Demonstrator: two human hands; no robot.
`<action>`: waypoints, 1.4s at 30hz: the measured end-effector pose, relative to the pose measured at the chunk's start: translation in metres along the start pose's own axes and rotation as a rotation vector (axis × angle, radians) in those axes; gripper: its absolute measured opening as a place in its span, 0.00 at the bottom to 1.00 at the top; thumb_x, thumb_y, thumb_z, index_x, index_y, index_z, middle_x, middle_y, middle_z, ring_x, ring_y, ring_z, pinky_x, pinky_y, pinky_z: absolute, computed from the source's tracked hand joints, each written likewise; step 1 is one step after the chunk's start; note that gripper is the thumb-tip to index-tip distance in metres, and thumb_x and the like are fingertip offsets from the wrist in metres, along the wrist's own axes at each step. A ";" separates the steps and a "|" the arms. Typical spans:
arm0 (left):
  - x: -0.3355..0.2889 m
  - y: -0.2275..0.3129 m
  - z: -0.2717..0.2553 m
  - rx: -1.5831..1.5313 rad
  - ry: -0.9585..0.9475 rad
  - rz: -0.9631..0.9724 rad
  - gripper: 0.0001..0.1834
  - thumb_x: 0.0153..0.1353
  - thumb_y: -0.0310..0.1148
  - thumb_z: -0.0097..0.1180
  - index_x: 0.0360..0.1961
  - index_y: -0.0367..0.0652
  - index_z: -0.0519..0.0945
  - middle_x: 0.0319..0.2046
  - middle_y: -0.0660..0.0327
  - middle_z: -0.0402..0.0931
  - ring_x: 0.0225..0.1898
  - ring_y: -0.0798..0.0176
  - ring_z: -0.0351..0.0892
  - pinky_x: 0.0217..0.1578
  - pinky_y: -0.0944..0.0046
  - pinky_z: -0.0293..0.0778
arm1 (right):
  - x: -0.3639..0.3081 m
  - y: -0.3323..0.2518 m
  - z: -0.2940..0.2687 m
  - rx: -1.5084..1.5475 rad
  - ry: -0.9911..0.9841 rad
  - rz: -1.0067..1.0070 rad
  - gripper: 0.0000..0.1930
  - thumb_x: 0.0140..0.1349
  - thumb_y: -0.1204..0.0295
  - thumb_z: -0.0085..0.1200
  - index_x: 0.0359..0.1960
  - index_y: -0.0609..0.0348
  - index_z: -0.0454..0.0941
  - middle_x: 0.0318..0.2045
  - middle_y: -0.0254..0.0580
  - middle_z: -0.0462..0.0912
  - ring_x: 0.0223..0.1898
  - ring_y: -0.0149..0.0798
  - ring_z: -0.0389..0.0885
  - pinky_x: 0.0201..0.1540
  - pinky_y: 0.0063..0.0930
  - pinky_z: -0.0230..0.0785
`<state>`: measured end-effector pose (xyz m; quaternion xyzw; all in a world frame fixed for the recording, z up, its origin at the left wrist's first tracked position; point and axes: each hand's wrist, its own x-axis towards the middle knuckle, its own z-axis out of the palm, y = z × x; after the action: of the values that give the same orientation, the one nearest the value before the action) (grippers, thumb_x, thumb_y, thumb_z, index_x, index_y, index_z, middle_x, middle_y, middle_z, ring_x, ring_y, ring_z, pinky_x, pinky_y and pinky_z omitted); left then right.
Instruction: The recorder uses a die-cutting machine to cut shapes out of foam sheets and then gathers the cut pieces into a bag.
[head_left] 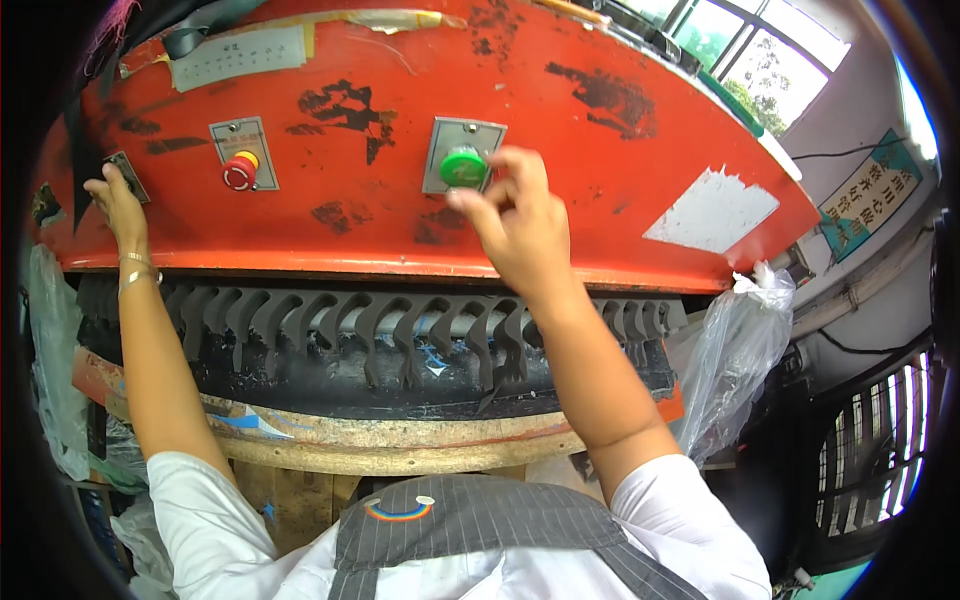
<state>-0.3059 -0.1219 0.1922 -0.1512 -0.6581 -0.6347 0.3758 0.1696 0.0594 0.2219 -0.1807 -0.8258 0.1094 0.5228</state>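
A red machine panel with worn black patches faces me. On it a green push button sits on a square metal plate. My right hand is beside this button, fingers curled and thumb apart from the index finger, holding nothing; whether a fingertip touches the button I cannot tell. At the far left my left hand reaches to another metal plate, its fingers spread and partly covering what is mounted there. Between the hands a red knob with a yellow collar stands out from its own plate.
Below the panel, dark grey foam-like strips with wavy cutouts hang over a black surface. A wooden edge runs in front of me. Clear plastic bags hang at the right and left. A barred window is at the lower right.
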 end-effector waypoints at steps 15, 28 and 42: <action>-0.339 0.153 -0.151 -0.392 -1.179 0.083 0.06 0.55 0.29 0.59 0.34 0.40 0.82 0.30 0.56 0.78 0.33 0.54 0.75 0.37 0.58 0.71 | -0.223 -0.014 -0.056 -0.013 -0.970 0.366 0.28 0.55 0.51 0.60 0.50 0.58 0.73 0.38 0.49 0.79 0.44 0.51 0.78 0.46 0.41 0.70; -0.344 0.124 -0.139 -0.011 -1.402 0.455 0.08 0.55 0.35 0.57 0.30 0.42 0.82 0.30 0.54 0.75 0.37 0.47 0.74 0.39 0.51 0.70 | -0.222 -0.001 0.000 -0.372 -0.725 0.237 0.28 0.38 0.60 0.71 0.39 0.59 0.73 0.41 0.43 0.74 0.49 0.45 0.72 0.50 0.39 0.68; -0.339 0.109 -0.077 0.128 -1.287 0.544 0.13 0.57 0.35 0.51 0.26 0.34 0.77 0.32 0.43 0.74 0.37 0.38 0.72 0.40 0.44 0.69 | -0.171 0.026 0.028 -0.468 -0.778 0.287 0.30 0.35 0.57 0.74 0.40 0.61 0.80 0.44 0.46 0.77 0.50 0.46 0.72 0.54 0.35 0.68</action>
<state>0.0188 -0.0847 0.0317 -0.6338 -0.7246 -0.2625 0.0650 0.2155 0.0128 0.0588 -0.3513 -0.9296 0.0511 0.0995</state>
